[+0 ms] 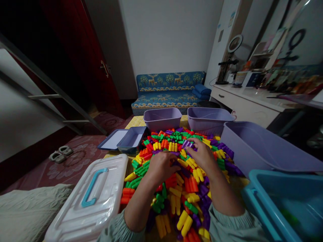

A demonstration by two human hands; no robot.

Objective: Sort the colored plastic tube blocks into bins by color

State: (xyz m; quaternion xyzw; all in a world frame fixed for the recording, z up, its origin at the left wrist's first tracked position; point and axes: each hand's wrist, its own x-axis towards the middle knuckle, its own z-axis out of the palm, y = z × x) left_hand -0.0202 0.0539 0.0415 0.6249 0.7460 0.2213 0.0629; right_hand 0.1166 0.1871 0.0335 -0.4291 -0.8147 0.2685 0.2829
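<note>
A heap of plastic building blocks [173,147] in red, yellow, green and purple covers the middle of the table; many look like joined tubes. My right hand [200,154] pinches a purple building block [188,144] between thumb and fingers, just above the heap. Lower and to the left, my left hand [163,164] reaches down into the heap with its fingers curled. They close at a dark purple building block [183,170], partly covered by the fingers. Loose yellow blocks [185,223] lie between my forearms.
Purple bins [163,116] line the far and right table edges. A teal tub [262,174] stands at front right. On the left are a white lid [103,191] with a blue handle and a small blue-grey box [132,137]. A patterned sofa [166,97] stands behind.
</note>
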